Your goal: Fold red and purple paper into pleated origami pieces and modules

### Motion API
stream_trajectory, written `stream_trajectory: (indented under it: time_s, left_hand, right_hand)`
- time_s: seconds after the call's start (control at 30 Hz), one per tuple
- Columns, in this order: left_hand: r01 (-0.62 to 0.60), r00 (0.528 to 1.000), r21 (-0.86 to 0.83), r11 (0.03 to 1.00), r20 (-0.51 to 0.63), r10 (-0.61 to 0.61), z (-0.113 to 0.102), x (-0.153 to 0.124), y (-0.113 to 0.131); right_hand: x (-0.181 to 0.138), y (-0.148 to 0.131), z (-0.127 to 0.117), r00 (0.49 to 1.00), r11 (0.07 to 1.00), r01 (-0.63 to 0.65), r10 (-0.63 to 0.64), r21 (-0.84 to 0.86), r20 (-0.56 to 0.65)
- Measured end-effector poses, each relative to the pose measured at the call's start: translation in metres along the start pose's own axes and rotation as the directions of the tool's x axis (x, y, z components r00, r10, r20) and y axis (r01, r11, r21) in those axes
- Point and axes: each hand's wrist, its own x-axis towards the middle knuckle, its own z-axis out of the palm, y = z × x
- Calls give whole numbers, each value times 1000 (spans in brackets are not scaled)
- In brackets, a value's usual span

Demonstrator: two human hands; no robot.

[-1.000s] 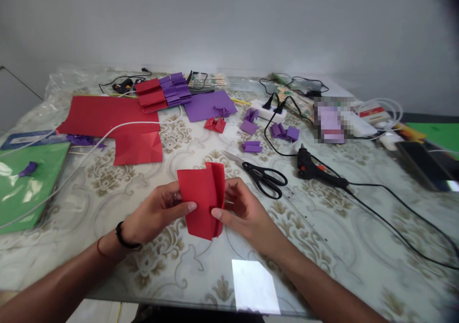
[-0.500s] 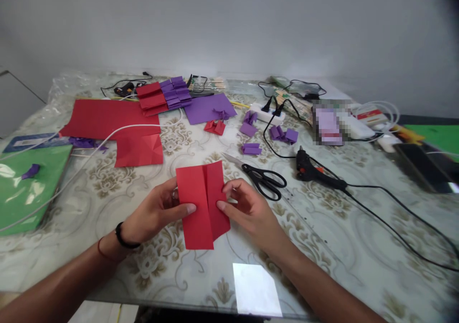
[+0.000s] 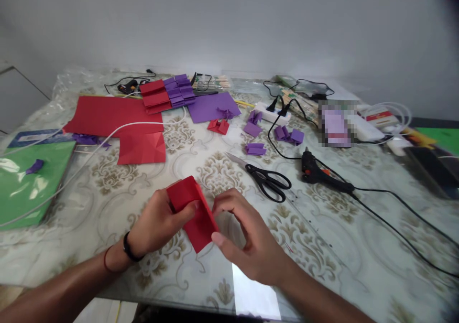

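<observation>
Both my hands grip a folded piece of red paper (image 3: 191, 210) low over the near middle of the table. My left hand (image 3: 158, 225) pinches its left side, thumb on top. My right hand (image 3: 247, 239) curls round its right edge, thumb near the lower corner. The paper is folded narrow and tilted, its lower end pointing toward me. Black scissors (image 3: 267, 179) lie just beyond my right hand, and a black glue gun (image 3: 321, 175) with its cord lies further right.
Red sheets (image 3: 107, 115) and a smaller red piece (image 3: 141, 148) lie at the far left, purple paper (image 3: 211, 105) and folded purple bits (image 3: 287, 134) at the back. A green sheet (image 3: 25, 184) covers the left edge. A power strip (image 3: 272, 115) and cables run right.
The red paper has been folded over into a narrower shape and lowered toward me. My right hand moved down along its right edge; my left hand stayed on the left side.
</observation>
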Motion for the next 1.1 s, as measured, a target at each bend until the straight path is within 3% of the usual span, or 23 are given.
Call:
stream_trajectory:
  time_s: [0.17,0.3,0.4,0.5,0.6,0.83,0.93,1.1]
  left_hand:
    - [23,997,-272,962,74,-3,1,0,-1]
    - [104,980,-605,789,199,23,2,-1,-8]
    - [91,981,-494,865,196,9,0,-2,-7]
    - [47,980,-328,944,199,20,-2,-2,-1]
    - [9,976,-314,949,208,59,-2,0,4]
    - [118,953,-187,975,297,-59,-5,6,0]
    - [111,944,-210,971,327,-37,-5,6,0]
    - [54,939,-35,998,340,-39,-3,4,2]
  right_hand:
    - [-1,2,3,998,993,9,-2,-116,64]
    - [2,7,4,1000,986,18,-20,-166,-7]
    - [5,7,4,999,996,-16,11,-89,-51]
    - [8,6,2,974,973,-197,209,124,-92]
    - [10,6,0,937,914,-325,346,244,-47]
    - [11,6,-5,925,888,-357,378,290,-21]
    - [12,6,-5,926,888,-345,376,303,-48]
    - [12,6,-3,928,891,-346,371,294,-33]
